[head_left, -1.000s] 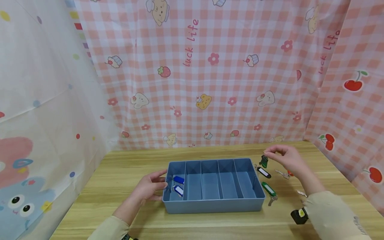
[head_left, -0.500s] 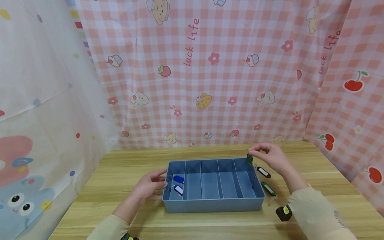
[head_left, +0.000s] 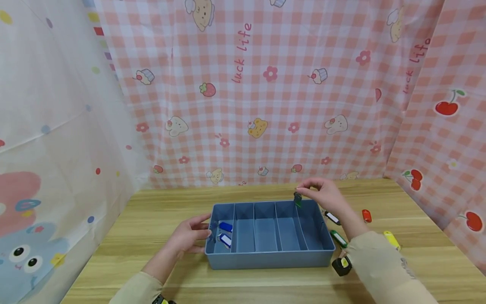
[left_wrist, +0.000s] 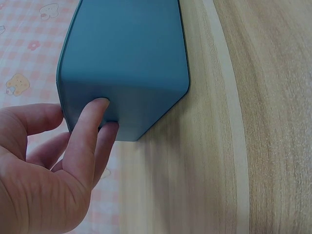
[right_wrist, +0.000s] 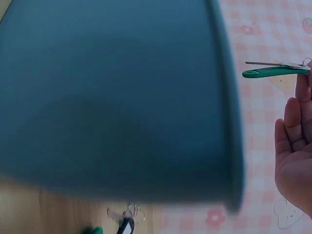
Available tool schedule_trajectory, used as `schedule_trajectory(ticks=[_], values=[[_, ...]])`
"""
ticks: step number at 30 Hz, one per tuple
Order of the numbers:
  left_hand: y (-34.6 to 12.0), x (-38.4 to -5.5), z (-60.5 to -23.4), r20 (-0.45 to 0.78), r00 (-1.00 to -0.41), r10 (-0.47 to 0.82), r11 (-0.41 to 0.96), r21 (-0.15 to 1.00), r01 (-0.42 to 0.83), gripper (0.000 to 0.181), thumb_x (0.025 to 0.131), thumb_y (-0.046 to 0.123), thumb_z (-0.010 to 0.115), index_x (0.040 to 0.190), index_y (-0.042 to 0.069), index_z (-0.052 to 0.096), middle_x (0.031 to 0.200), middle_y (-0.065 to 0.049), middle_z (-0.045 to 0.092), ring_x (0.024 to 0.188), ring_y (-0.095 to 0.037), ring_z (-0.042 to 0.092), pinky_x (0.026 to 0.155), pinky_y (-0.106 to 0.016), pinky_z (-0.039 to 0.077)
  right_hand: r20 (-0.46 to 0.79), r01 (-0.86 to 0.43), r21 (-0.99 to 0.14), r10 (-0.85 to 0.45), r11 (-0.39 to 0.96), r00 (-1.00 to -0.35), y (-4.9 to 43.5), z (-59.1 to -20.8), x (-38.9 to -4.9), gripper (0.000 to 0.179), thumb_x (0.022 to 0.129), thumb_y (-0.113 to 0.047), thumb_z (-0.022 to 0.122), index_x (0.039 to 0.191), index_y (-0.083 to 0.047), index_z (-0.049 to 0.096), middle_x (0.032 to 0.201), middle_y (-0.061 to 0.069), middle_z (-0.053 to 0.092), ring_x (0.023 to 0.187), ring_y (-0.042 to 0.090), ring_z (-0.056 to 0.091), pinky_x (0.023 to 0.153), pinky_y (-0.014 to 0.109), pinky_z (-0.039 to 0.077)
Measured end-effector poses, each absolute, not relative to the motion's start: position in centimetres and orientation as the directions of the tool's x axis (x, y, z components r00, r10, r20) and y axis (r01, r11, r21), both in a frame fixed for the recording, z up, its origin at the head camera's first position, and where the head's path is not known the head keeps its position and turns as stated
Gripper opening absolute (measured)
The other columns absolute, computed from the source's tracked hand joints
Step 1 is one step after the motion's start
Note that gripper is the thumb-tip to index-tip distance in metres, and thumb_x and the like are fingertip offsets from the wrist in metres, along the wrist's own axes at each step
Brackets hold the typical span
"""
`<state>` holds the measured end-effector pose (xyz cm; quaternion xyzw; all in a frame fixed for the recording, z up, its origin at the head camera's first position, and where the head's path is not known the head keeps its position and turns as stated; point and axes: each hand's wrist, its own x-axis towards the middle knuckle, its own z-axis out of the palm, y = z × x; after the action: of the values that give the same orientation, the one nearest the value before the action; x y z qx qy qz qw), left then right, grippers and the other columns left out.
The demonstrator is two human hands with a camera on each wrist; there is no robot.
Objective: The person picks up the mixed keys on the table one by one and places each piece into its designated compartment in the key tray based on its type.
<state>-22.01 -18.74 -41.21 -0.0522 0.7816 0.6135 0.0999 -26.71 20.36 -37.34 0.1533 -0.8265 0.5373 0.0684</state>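
A blue-grey organizer box (head_left: pixel 273 260) with several side-by-side compartments stands on the table. My left hand (head_left: pixel 188 235) touches its left end wall with extended fingertips; the left wrist view shows these fingers (left_wrist: pixel 85 139) against the wall. Over the back rim, my right hand (head_left: pixel 325 195) pinches a green key tag (head_left: pixel 298 200) by its ring, and the tag hangs down. In the right wrist view, a key (right_wrist: pixel 268 64) lies alongside that green tag (right_wrist: pixel 273 72). Two blue key tags (head_left: pixel 225 234) rest in the leftmost compartment.
Right of the box lie a black key tag (head_left: pixel 332 218) and another green key tag (head_left: pixel 338 238). Farther right are a red tag (head_left: pixel 366 215) and a yellow tag (head_left: pixel 391 240), partly behind the sleeve. A checked cloth (head_left: pixel 265 105) hangs behind the table.
My right hand has moved left with the pinched green key tag, from the right side of the box to above its back rim. The left hand stays at the box's end wall.
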Motion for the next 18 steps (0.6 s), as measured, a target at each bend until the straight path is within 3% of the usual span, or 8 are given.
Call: schedule_trajectory(ticks=[11,18], values=[[-18.7,-22.0,-41.1,-0.217,-0.976,0.038,0.249,0.948,-0.201,0.056,0.089,-0.006,0.065,0.143,0.005,0.053,0.126,-0.025,0.059,0.095,-0.031,0.065,0.064,-0.050,0.060,0.334,-0.396,-0.862,-0.235,0.316,-0.913,17.3,-37.7,-27.1,0.014,0.092,-0.016,0.072,0.096,-0.002,0.075,0.092,0.004,0.071,0.093,0.022,0.062,0.085,0.036,0.051],[-18.7,-22.0,-41.2,-0.216,-0.976,0.039,0.245,0.949,-0.200,0.056,0.089,-0.007,0.065,0.143,0.005,0.052,0.126,-0.025,0.059,0.094,-0.030,0.065,0.065,-0.050,0.060,0.329,-0.403,-0.866,-0.270,0.294,-0.905,15.0,-37.8,-27.3,0.016,0.092,-0.018,0.073,0.098,-0.003,0.075,0.095,0.003,0.071,0.096,0.023,0.061,0.085,0.040,0.051]])
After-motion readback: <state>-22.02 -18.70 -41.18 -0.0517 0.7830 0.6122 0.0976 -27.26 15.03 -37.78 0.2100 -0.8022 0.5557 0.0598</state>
